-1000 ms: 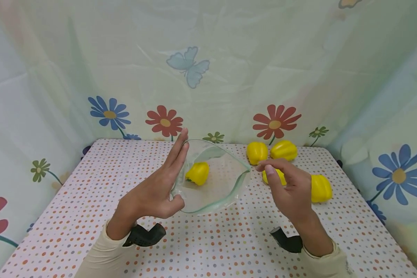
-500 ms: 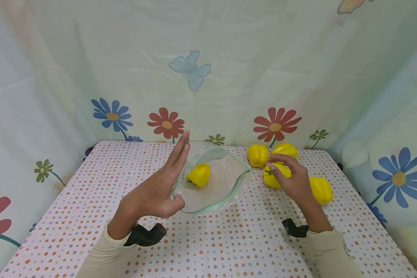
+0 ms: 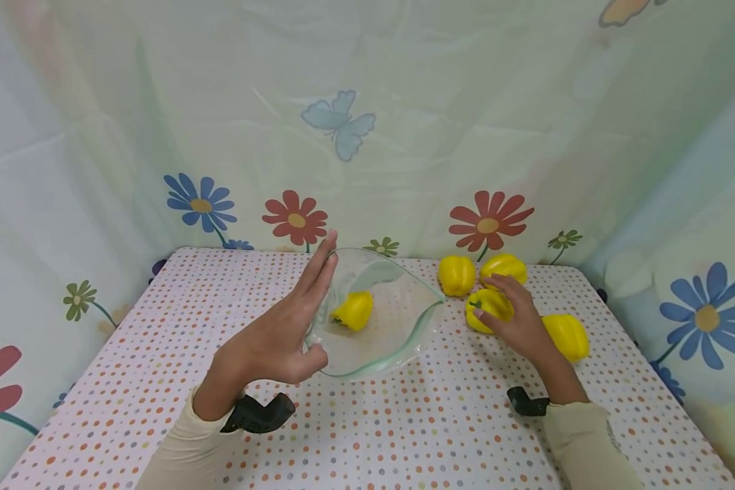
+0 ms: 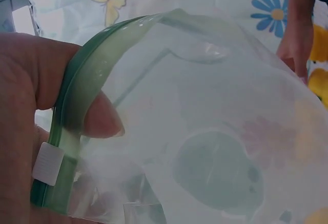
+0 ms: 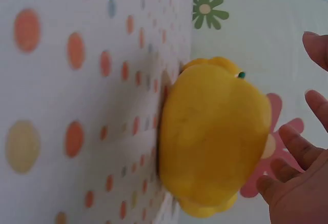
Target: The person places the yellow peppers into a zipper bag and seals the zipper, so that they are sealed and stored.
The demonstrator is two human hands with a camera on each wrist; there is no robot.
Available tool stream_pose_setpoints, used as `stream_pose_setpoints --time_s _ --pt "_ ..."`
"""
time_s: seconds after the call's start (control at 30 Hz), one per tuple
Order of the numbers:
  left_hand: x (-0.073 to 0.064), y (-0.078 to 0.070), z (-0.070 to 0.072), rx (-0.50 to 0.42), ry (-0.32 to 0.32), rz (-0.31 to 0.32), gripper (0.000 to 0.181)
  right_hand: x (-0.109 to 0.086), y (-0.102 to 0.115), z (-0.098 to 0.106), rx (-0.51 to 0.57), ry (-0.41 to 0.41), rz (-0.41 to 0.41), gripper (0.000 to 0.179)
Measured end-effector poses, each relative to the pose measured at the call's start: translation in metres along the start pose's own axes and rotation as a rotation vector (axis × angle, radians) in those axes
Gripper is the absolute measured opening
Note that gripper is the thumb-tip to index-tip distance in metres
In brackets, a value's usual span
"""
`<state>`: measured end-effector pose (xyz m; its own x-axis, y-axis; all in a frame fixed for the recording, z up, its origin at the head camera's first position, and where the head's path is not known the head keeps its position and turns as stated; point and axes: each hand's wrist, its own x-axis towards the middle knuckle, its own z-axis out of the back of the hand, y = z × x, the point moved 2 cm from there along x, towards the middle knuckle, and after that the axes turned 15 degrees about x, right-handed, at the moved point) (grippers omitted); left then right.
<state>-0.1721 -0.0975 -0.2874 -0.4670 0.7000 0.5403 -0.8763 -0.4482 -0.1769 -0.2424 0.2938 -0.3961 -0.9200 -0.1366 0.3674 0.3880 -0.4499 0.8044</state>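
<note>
My left hand [image 3: 275, 337] holds the left side of a clear zip bag [image 3: 415, 338], whose mouth gapes wide. In the left wrist view, the green zip rim [image 4: 87, 75] runs between my fingers, with one fingertip [image 4: 102, 119] inside the bag and a white slider [image 4: 48, 163] near my palm. One yellow bell pepper [image 3: 356, 311] lies inside the bag. My right hand [image 3: 517, 316], fingers spread, hovers at another yellow bell pepper [image 3: 488, 305] with a green stem. The right wrist view has a gap between those fingers and a pepper [image 5: 212, 137].
Two more yellow peppers, one at the back [image 3: 456, 275] and one beside it [image 3: 505, 267], sit behind my right hand. Another pepper [image 3: 566, 337] lies to its right, partly behind the wrist. The dotted table [image 3: 367, 435] ends at a flowered curtain [image 3: 404, 136].
My right hand has moved right, from beside the bag's mouth to the stemmed pepper, and its fingers have spread. The left hand and bag have stayed nearly still.
</note>
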Motion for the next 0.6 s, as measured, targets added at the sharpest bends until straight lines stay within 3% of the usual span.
stream_pose_setpoints --time_s 0.17,0.43,0.6 --pt "-0.001 0.000 0.001 0.008 -0.004 0.033 0.108 0.000 -0.012 0.001 -0.005 0.039 -0.088 0.066" --pt "0.001 0.000 0.001 0.007 -0.003 0.029 0.107 -0.005 -0.019 0.007 -0.050 0.095 -0.268 0.075" --pt "0.001 0.000 0.001 0.002 0.003 0.037 0.107 -0.005 -0.019 0.008 -0.136 0.070 -0.246 0.066"
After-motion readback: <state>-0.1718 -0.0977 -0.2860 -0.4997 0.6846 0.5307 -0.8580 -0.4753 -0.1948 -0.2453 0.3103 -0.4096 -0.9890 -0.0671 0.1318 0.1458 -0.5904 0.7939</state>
